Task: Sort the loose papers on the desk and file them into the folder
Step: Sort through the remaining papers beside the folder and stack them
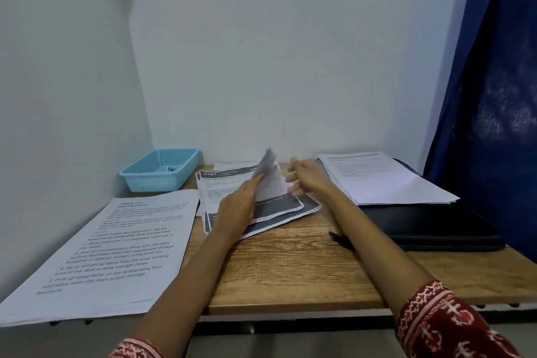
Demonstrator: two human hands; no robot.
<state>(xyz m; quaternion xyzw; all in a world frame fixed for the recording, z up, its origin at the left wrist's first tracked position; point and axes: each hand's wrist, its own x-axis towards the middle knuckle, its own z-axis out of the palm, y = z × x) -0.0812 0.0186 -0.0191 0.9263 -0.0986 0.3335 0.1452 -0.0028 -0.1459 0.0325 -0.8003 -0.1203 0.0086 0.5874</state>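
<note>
Paper sheet (268, 176) is pinched upright by the left hand (241, 203), its fingers (257, 180) clamped on it; the right hand (305, 176) hovers just beside, fingers spread apart. Beneath both lies the loose pile (279, 212); the folder (436, 227) sits beyond the right hand. Tugging quickly could crease the sheet or scatter the pile.

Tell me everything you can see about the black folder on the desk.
The black folder lies flat and closed at the desk's right side, by the blue curtain. It looks like dark leather or plastic, with rounded corners and a zip pull near its front left corner. A stack of white printed papers rests on its far part. Neither hand touches it.
</note>
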